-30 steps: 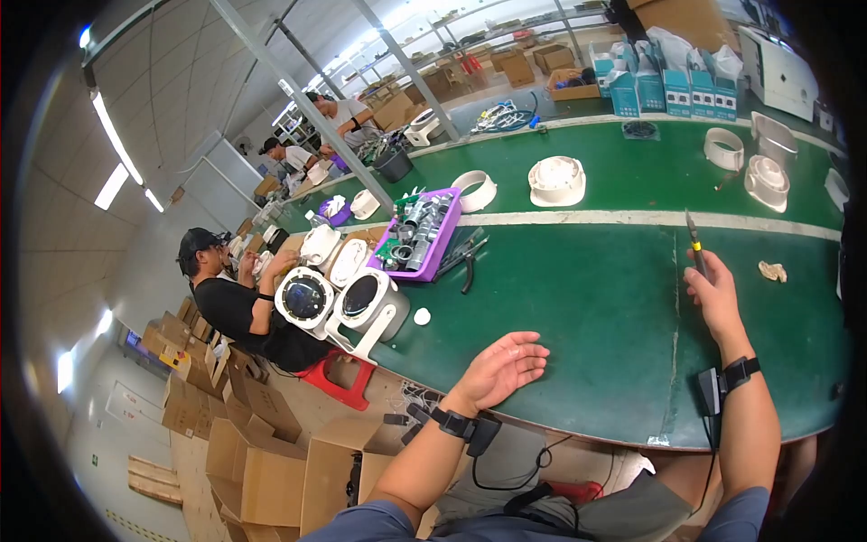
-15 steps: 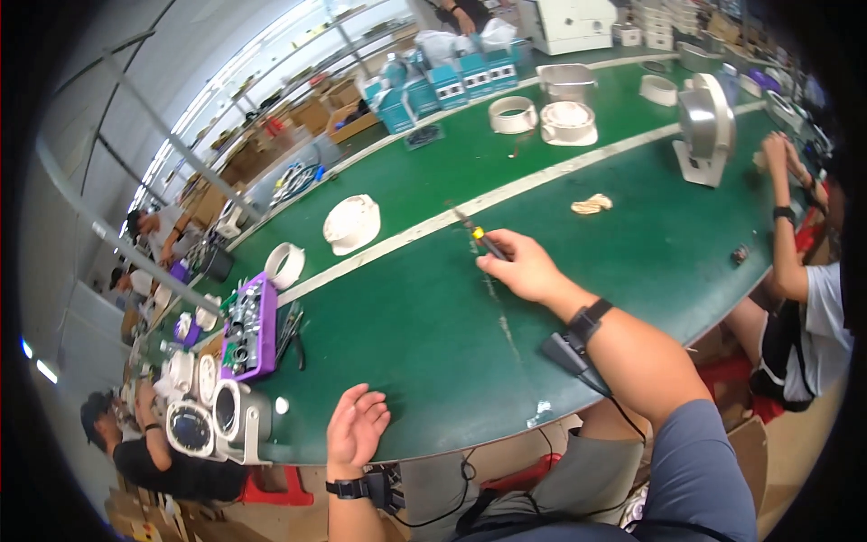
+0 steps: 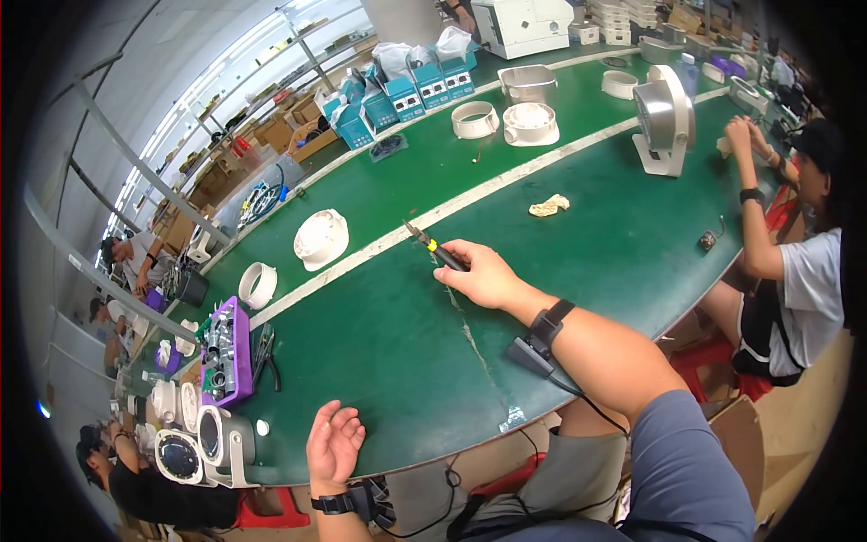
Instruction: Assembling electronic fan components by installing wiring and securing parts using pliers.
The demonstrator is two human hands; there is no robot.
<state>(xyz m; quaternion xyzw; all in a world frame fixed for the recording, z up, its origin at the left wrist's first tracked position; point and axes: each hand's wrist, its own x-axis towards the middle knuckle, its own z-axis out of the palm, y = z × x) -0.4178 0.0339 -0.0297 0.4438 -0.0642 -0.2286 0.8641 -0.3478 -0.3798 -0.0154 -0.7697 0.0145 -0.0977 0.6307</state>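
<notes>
My right hand (image 3: 483, 275) is closed around what looks like a pair of pliers (image 3: 433, 246) with a black handle, a yellow band and a dark pointed tip. The tip points to the far left, near the pale strip across the green table. My left hand (image 3: 335, 441) rests at the table's near edge with its palm turned up. Its fingers are loosely curled and apart, holding nothing. A small white round piece (image 3: 263, 427) lies to its left. Beyond it, dark-handled pliers (image 3: 265, 357) lie beside a purple tray (image 3: 242, 354) of metal parts.
White round housings (image 3: 321, 239) and rings (image 3: 258, 285) stand along the far strip. A large silver-and-white lamp-like unit (image 3: 664, 122) stands at the right; crumpled cloth (image 3: 549, 206) lies nearer. A co-worker (image 3: 804, 235) sits at the right. Two round-faced units (image 3: 223, 443) stand at the left.
The view has shifted, so the table's things appear further left. My right hand still holds the tool, now tilted a little differently; my left hand stays at the near edge, empty.
</notes>
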